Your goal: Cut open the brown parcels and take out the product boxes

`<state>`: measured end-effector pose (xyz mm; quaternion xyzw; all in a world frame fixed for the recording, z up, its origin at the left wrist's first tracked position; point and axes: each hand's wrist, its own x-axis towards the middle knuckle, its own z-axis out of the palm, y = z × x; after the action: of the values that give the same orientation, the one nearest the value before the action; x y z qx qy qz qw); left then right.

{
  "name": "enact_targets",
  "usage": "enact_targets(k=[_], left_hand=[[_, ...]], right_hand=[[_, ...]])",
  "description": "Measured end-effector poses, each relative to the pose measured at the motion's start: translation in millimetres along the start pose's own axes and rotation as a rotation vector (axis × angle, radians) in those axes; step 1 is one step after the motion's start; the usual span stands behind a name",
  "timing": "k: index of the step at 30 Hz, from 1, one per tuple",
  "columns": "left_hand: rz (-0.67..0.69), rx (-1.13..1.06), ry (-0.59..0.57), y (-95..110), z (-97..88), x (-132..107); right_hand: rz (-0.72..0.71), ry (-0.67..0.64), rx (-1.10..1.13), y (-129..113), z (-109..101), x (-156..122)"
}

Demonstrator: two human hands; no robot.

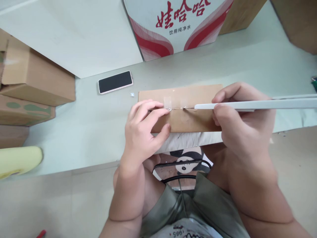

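Here, the right hand pinches a tapered white tool over cardboard.

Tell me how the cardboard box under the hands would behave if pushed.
The cardboard box would probably slide rather than roll, since its top looks flat and its edges straight. It should feel fairly stiff, though the seam by the clear tape might flex. Weight is unclear.
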<state>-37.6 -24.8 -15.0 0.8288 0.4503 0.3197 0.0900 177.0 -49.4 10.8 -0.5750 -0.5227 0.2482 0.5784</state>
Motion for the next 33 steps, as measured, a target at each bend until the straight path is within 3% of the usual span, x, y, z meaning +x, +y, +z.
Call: enact_targets(k=[10,20,26,33], left_hand=[[0.010,-0.025,0.020,-0.9,-1.3,-1.2],[-0.005,-0.011,-0.013,-0.5,-1.5,-0.3],[0.005,-0.017,0.008,2.1,-1.3,1.4],[0.002,-0.008,0.001,2.2,-1.4,1.0]], right_hand=[[-0.057,0.131,0.079,5.7,4.4,-5.2],[-0.089,0.127,0.140,7.8,2.2,-3.9],[-0.075,-0.054,0.084,5.3,-2.5,-5.9],[-0.065,-0.065,0.072,3.4,-2.5,-6.3]])
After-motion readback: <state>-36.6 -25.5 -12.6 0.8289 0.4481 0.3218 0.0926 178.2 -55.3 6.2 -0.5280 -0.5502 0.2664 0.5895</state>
